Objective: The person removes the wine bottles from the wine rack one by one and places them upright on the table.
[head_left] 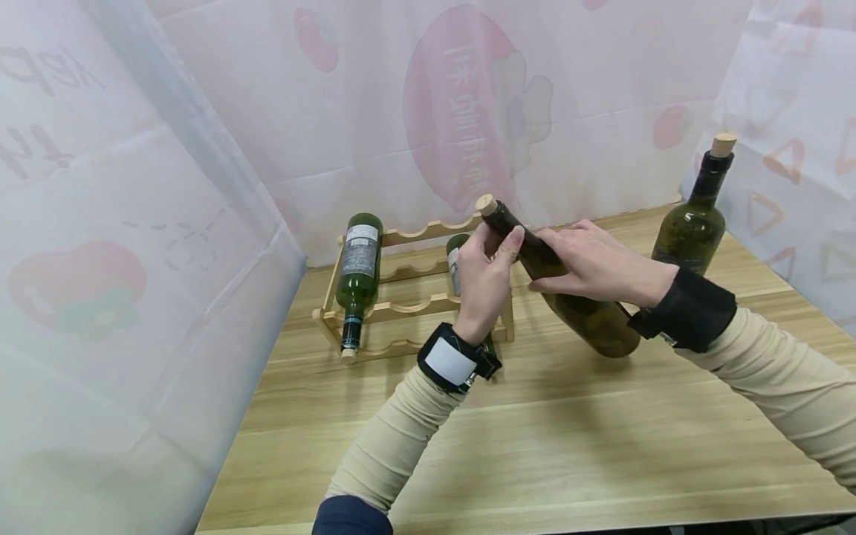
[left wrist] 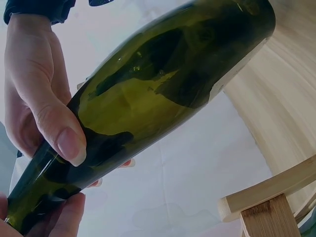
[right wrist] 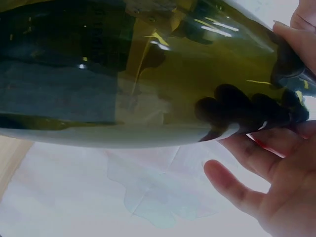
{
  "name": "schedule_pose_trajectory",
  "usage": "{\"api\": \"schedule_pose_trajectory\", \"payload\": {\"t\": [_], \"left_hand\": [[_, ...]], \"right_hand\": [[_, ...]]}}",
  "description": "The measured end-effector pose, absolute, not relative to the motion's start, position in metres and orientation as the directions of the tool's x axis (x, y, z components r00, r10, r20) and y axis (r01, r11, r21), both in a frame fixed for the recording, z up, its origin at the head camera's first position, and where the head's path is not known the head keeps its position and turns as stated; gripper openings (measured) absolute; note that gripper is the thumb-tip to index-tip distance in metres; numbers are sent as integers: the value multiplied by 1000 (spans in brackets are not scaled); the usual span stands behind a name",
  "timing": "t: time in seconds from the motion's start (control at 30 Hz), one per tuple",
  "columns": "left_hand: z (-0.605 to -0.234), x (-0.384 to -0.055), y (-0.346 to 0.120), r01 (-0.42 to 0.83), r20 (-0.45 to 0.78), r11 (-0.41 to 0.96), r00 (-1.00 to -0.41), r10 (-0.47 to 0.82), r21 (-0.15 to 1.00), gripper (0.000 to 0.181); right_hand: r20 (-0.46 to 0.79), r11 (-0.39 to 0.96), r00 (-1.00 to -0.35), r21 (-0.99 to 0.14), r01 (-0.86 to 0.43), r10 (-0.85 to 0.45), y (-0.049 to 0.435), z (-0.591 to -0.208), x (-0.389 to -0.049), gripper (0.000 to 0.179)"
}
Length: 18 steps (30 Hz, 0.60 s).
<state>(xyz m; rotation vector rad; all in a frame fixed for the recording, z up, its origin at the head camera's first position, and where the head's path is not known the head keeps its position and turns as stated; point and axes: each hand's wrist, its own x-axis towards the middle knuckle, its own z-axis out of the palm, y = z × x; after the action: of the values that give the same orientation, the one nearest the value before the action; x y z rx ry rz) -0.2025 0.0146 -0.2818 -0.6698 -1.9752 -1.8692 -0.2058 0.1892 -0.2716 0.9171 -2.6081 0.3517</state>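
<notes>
A dark green wine bottle (head_left: 591, 323) with a cork (head_left: 486, 204) in its mouth is held tilted, neck toward the upper left and base toward the lower right. My left hand (head_left: 484, 282) grips the neck just below the cork, its thumb lying along the glass. Further down, at the shoulder, my right hand (head_left: 598, 264) holds the same bottle between thumb and fingers. In the left wrist view the right thumb (left wrist: 69, 140) presses on the glass. The bottle's body (right wrist: 163, 74) fills much of the right wrist view.
Behind my left hand stands a wooden wine rack (head_left: 408, 308). One green bottle (head_left: 360, 275) lies on its left side, and another bottle (head_left: 455, 260) is partly hidden by my left hand. A corked bottle (head_left: 692, 223) stands upright at the right. Printed curtains (head_left: 374, 134) enclose the table (head_left: 468, 453).
</notes>
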Motion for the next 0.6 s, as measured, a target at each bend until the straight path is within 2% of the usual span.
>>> {"api": "schedule_pose_trajectory", "payload": {"t": [0.17, 0.37, 0.6], "left_hand": [[-285, -208, 16, 553, 549, 18, -830, 101, 833, 27], [-284, -209, 22, 539, 542, -52, -837, 81, 841, 27], [-279, -210, 32, 536, 542, -109, -840, 30, 837, 26]], "right_hand": [[398, 764, -732, -108, -636, -553, 189, -270, -207, 53], [386, 787, -756, -112, -607, -529, 190, -268, -207, 54], [401, 808, -782, -150, -570, -477, 193, -272, -205, 39]]}}
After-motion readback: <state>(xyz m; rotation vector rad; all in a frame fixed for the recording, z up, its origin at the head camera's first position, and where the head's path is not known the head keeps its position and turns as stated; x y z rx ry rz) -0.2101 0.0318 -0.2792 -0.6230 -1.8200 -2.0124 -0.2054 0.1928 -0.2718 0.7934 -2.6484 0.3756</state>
